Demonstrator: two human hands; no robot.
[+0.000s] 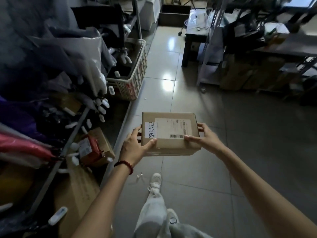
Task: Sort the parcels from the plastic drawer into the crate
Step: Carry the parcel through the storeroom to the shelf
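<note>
A brown cardboard parcel (pixel 171 145) with a white shipping label and a white handwritten sticker hangs level over the tiled floor, in the middle of the view. My left hand (pixel 135 148) grips its left end, thumb on top near the sticker. My right hand (pixel 204 136) grips its right end, thumb on the label's barcode corner. A white lattice crate (pixel 135 78) stands on the floor ahead and to the left, holding dark items. The plastic drawer is not in view.
Shelving on the left is packed with bagged parcels (pixel 51 66) and cardboard boxes (pixel 97 148). A dark table (pixel 193 35) and metal racks with boxes (pixel 248 73) stand at the right. A tiled aisle (pixel 164 69) runs between them. My legs and white shoes (pixel 156 181) are below.
</note>
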